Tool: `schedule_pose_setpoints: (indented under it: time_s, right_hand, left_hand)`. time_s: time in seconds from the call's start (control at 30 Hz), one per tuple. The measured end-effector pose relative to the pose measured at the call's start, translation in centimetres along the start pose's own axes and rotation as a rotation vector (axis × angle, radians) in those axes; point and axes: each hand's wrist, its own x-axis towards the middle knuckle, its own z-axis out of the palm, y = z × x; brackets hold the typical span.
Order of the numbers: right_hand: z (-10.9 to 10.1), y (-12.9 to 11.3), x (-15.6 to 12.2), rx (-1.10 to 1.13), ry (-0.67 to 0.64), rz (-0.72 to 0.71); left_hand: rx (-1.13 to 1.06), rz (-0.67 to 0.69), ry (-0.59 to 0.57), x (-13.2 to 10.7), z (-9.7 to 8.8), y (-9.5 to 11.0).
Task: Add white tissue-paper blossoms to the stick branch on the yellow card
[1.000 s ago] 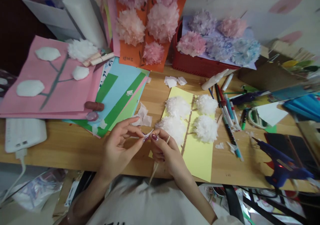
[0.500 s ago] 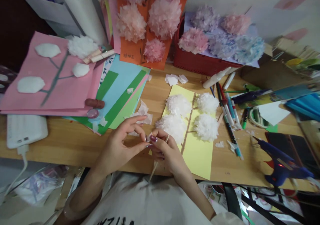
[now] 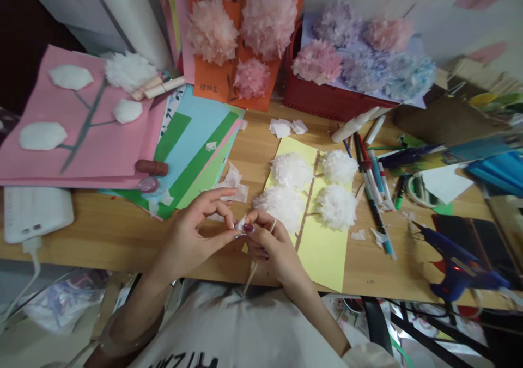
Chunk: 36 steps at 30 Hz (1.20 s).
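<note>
Near the table's front edge, my left hand (image 3: 192, 240) pinches a small white piece of tissue paper (image 3: 241, 224) between thumb and forefinger, its other fingers loosely curled. My right hand (image 3: 274, 246) meets it fingertip to fingertip, its thumb pressed on the same piece. A thin wooden stick (image 3: 251, 277) also lies in my right hand, slanting down towards my shirt. Just beyond the hands is a yellow sheet (image 3: 324, 262) with a brown stem and white tissue-paper pompoms (image 3: 337, 207); my right hand covers part of its lower left.
To the right lie markers (image 3: 378, 224), a blue glue gun (image 3: 461, 267) with a red light, and a dark phone (image 3: 466, 237). Pink sheets (image 3: 118, 155), coloured papers (image 3: 196, 139) and a white power bank (image 3: 38, 213) are on the left. A red basket (image 3: 322, 98) stands behind.
The view has shifted slightly. Both hands stay together, and the white tissue piece shows a little more between the fingertips.
</note>
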Motion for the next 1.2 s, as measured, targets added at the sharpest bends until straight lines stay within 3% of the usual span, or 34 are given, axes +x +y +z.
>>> schedule_pose_setpoints:
  time_s: [0.27, 0.67, 1.03, 1.2]
  right_hand:
    - [0.0, 0.2, 0.0, -0.038, 0.004, -0.034]
    - [0.2, 0.0, 0.1, -0.074, 0.051, -0.055]
    - [0.0, 0.5, 0.2, -0.069, 0.052, -0.087]
    - [-0.1, 0.5, 0.2, -0.102, 0.038, -0.101]
  left_hand:
    - [-0.068, 0.032, 0.06, 0.1, 0.0, -0.2]
    - [0.122, 0.095, 0.044, -0.2, -0.3, -1.3]
    - [0.102, 0.094, 0.045, -0.3, -0.3, -1.8]
    - [0.103, 0.165, 0.038, -0.1, -0.5, -1.4]
